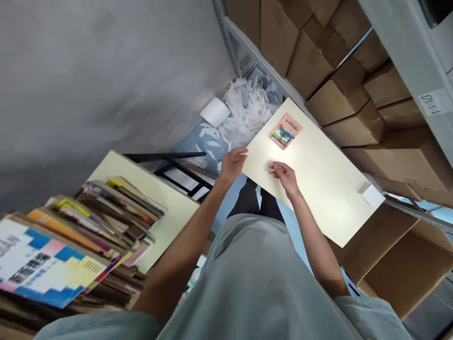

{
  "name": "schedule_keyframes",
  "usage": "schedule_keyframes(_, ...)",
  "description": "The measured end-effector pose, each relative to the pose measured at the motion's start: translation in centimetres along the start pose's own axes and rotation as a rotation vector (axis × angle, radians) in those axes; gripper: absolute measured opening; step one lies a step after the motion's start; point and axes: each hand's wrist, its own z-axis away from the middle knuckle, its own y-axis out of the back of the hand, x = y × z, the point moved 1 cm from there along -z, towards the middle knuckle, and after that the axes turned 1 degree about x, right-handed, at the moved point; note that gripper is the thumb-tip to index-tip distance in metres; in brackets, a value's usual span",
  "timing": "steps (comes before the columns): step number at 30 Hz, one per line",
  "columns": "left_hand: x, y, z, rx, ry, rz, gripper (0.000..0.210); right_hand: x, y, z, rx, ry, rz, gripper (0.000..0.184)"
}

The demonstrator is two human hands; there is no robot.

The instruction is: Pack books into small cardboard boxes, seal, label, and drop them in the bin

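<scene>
My left hand (233, 165) is at the near left edge of a pale cream tabletop (318, 179). Its fingers are loosely bent and apart, and I see nothing in them. Over the tabletop, near its front edge, hovers my right hand (284, 177), fingers curved with gaps between them and no object visible there. Beyond both hands a thin pink-orange booklet (285, 131) with a colourful tree picture on its cover lies flat. At the right end of the tabletop is a small white block or box (371, 194).
Stacks of books (106, 222) cover part of a second cream table (170, 203) on the left. White paper scraps (247, 106) heap on the floor by the wall. Cardboard boxes (350, 104) fill the shelving at right, and an open carton (406, 264) stands below.
</scene>
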Motion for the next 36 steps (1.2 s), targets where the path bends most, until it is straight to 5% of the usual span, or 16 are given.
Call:
schedule_keyframes(4,-2.7,4.4,2.8,0.166,0.113,0.086,0.035,0.3,-1.0,1.6,-0.133,-0.020,0.114,0.044)
schedule_keyframes(9,-5.5,6.6,5.3,0.246,0.275,0.229,0.035,-0.3,-3.3,1.9,-0.196,-0.080,0.232,0.046)
schedule_keyframes(16,-8.4,9.6,2.2,0.282,0.508,0.420,0.028,-4.3,-9.2,-2.2,-0.259,-0.021,0.439,0.049)
schedule_keyframes(21,-10.1,12.1,-4.1,0.320,0.528,0.553,0.022,-7.1,-15.9,-11.5,-0.366,0.137,0.596,0.041)
schedule_keyframes(26,-13.2,11.7,-10.0,0.308,0.667,0.740,0.016,-5.5,-21.7,-24.0,-0.473,0.161,0.905,0.034)
schedule_keyframes(30,-17.5,10.5,-13.8,0.304,0.794,0.835,0.012,-1.7,-23.6,-32.7,-0.465,0.152,1.299,0.029)
schedule_keyframes(36,-27.1,9.0,-19.2,0.406,0.915,0.828,0.003,4.8,-23.6,-43.2,-0.536,0.062,1.772,0.028)
